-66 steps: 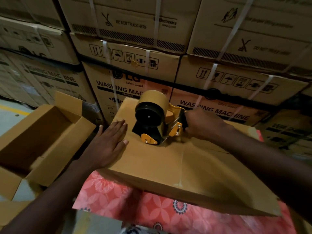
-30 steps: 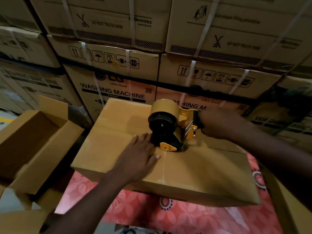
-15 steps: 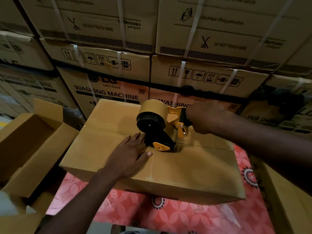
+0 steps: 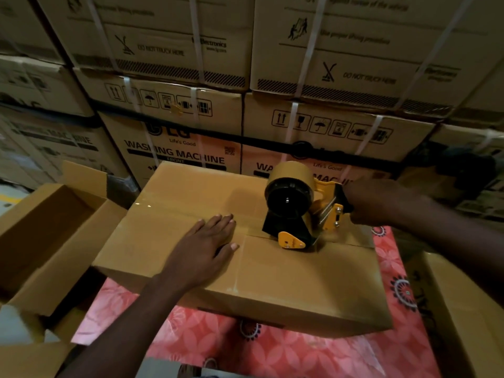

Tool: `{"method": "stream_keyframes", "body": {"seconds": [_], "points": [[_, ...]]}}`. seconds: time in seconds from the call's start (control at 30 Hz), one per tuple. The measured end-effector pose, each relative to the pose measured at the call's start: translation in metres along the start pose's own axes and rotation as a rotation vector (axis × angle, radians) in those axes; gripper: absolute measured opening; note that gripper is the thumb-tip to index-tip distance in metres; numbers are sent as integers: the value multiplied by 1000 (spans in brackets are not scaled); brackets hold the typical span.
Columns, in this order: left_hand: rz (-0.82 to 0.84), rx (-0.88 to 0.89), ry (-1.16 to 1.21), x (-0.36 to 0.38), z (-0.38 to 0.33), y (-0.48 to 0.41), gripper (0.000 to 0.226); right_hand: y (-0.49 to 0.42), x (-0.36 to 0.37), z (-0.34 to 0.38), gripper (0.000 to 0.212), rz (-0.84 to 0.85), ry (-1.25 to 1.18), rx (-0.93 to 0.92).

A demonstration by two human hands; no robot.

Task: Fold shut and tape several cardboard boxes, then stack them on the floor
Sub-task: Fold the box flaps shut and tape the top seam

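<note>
A closed brown cardboard box [image 4: 286,279] lies on a red floral cloth [image 4: 272,353]. Glossy tape covers the left part of its top seam. My left hand [image 4: 207,246] lies flat on the box top, fingers spread, pressing over the seam. A yellow and black tape dispenser [image 4: 296,205] with a brown tape roll stands on the seam toward the right end of the box. My right hand [image 4: 371,203] grips its handle.
An open empty cardboard box [image 4: 49,233] stands at the left, flaps up. Another carton [image 4: 463,309] shows at the lower right edge. A wall of strapped washing machine cartons [image 4: 245,105] rises directly behind. Bare floor shows at far left.
The dispenser has travelled rightward along the seam from the box's middle toward its right end, leaving tape behind. My left hand stays flat on the top, following behind the dispenser.
</note>
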State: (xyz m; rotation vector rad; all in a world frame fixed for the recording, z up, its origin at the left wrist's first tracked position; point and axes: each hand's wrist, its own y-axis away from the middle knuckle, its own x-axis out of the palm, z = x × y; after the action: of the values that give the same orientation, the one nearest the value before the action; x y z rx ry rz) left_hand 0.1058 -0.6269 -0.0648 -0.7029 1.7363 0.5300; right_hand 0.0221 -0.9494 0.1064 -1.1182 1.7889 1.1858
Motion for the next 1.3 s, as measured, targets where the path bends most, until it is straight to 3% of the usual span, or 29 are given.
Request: {"method": "stream_keyframes", "body": {"seconds": [0.13, 0.3, 0.47, 0.6, 0.97, 1.3], "points": [[-5, -24, 9, 3, -35, -12, 81, 1, 2, 7, 26, -61, 38, -16], [54, 151, -31, 17, -84, -26, 76, 0, 3, 10, 27, -104, 39, -38], [41, 140, 12, 19, -82, -25, 66, 2, 20, -3, 24, -152, 5, -102], [77, 91, -11, 22, -79, -25, 74, 5, 43, -26, 16, -153, -78, -110], [27, 34, -16, 25, -87, -25, 78, 27, 124, -115, 23, -135, -214, 25], [82, 182, -24, 43, -183, -58, 72, 31, 133, -115, 22, -254, -259, -24]]}}
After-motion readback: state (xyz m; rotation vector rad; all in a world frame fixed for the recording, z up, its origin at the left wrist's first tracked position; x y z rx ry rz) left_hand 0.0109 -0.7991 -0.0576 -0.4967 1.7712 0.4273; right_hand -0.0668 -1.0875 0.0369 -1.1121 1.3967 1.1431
